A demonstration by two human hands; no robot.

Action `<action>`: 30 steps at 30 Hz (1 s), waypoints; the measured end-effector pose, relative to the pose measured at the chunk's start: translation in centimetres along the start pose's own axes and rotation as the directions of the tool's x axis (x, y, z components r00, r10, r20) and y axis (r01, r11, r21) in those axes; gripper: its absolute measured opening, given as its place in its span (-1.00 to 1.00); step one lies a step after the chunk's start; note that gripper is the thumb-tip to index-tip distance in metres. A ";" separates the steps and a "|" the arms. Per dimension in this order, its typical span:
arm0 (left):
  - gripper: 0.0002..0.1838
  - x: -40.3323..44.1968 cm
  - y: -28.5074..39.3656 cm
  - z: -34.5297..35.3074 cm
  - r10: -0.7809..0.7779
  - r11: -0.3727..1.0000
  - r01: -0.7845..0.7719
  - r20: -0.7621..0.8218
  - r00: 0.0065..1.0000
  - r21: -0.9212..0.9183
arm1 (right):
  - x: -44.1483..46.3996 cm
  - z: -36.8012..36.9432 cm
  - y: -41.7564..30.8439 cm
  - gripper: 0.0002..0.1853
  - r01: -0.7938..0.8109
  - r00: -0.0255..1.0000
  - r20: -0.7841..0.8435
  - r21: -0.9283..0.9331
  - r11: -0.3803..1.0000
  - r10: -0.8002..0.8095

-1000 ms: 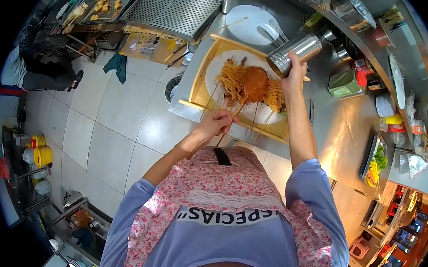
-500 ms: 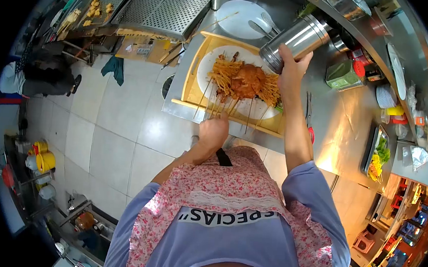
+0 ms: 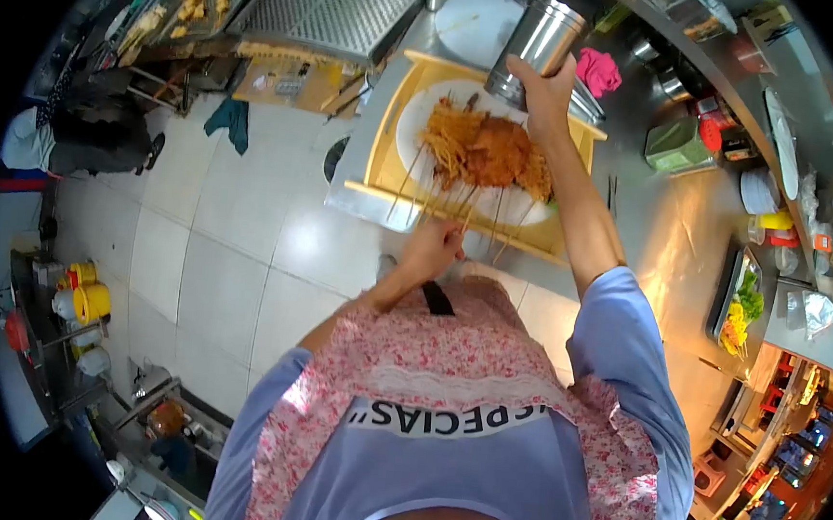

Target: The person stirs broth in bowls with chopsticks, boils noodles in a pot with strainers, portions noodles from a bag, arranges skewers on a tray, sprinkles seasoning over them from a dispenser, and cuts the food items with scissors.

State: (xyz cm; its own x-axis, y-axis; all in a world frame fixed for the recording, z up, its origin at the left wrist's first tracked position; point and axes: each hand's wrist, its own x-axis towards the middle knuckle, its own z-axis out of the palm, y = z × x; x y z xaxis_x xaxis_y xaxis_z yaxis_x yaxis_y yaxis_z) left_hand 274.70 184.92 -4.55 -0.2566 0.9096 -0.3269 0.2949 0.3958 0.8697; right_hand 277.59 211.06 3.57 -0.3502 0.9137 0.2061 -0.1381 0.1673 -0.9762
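Note:
My right hand (image 3: 546,93) grips a silver metal shaker canister (image 3: 537,51), tilted with its lower end over the food. Under it, a white plate (image 3: 414,125) stands in a yellow wooden tray (image 3: 379,151). Several skewers of browned food lie on the plate, with strands of enoki-like pieces (image 3: 450,132) and a wide flat fried piece (image 3: 497,152) in the middle. Wooden sticks stick out over the tray's near edge. My left hand (image 3: 434,250) is closed at the end of one skewer (image 3: 469,209), its fingertips pinched together.
A white round plate (image 3: 478,30) lies behind the tray. Perforated metal racks (image 3: 318,7) stand at the back left. On the right are a pink cloth (image 3: 599,72), a green jar with a red lid (image 3: 681,143) and a black tray of vegetables (image 3: 742,302). Another person (image 3: 96,146) is at far left.
The canister has swung left and stands steeper over the plate, uncovering the pink cloth. My left hand has shifted right along the skewer ends.

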 end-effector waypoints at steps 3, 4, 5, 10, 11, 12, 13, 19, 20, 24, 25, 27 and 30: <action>-0.79 0.3 -0.5 -0.1 -0.016 0.995 0.019 0.025 1.000 -0.101 | 0.7 1.0 -0.4 -0.20 0.166 0.983 -0.105 0.195 0.967 -0.148; -0.78 -0.6 -1.2 0.5 -0.028 0.993 0.032 0.033 0.999 -0.111 | 1.2 0.7 -0.4 -0.20 0.056 0.998 -0.001 0.080 0.995 -0.056; -0.77 -0.6 -1.3 0.4 -0.022 0.994 0.026 0.038 0.999 -0.110 | 0.5 0.9 -0.8 -0.27 -0.013 0.999 -0.028 0.104 0.994 0.016; -0.71 0.1 0.0 -0.6 -0.086 0.987 0.092 0.050 0.995 -0.133 | 1.4 -0.7 1.5 -0.24 0.153 0.983 -0.095 -0.037 0.987 -0.156; -0.71 0.2 -0.4 -0.7 -0.077 0.984 0.084 0.050 0.996 -0.155 | 1.8 -2.0 2.4 -0.29 0.157 0.978 -0.121 -0.122 0.980 -0.172; -0.70 0.4 -0.9 -0.6 -0.065 0.979 0.071 0.038 0.997 -0.189 | 2.4 -1.7 1.3 -0.34 0.165 0.972 -0.132 -0.208 0.964 -0.194; -0.69 0.5 -1.4 -0.2 -0.062 0.971 0.066 0.026 0.998 -0.230 | 1.1 -1.9 0.6 -0.38 0.120 0.976 -0.187 0.057 0.991 -0.107; -0.70 1.0 -1.3 0.0 0.026 0.948 -0.024 0.002 1.000 -0.316 | -3.1 -2.8 0.1 -0.38 0.033 0.995 -0.090 0.026 0.999 -0.031; -0.71 0.4 -1.4 0.1 0.024 0.943 -0.023 -0.003 1.000 -0.332 | -4.0 -2.8 0.1 -0.36 0.041 0.992 -0.121 0.057 0.998 -0.034; -0.70 1.2 -0.4 -0.8 -0.033 0.964 0.054 0.086 0.996 -0.259 | -2.8 -3.0 0.9 -0.36 0.048 0.980 -0.199 0.221 0.974 -0.003; -0.70 1.3 -1.0 -0.7 -0.030 0.960 0.050 0.077 0.997 -0.276 | -1.8 -2.9 1.6 -0.38 0.195 0.958 -0.241 0.167 0.966 -0.152; -0.69 0.2 -0.2 -1.0 -0.057 0.958 0.092 0.132 0.990 -0.272 | -0.8 -2.9 1.3 -0.39 -0.002 0.980 -0.194 0.184 0.983 0.038; -0.69 0.2 -0.4 -0.7 -0.053 0.971 0.073 0.092 0.994 -0.229 | 1.4 -1.7 0.5 -0.30 -0.045 0.985 -0.148 0.287 0.957 0.091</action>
State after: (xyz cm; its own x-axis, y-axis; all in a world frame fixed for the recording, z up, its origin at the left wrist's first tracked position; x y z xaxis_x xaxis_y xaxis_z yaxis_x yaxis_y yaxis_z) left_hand 273.90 184.86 -4.76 -0.1864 0.8950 -0.4052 0.0568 0.4216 0.9050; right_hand 278.60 213.04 3.23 -0.2200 0.9699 0.1045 -0.3825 0.0128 -0.9239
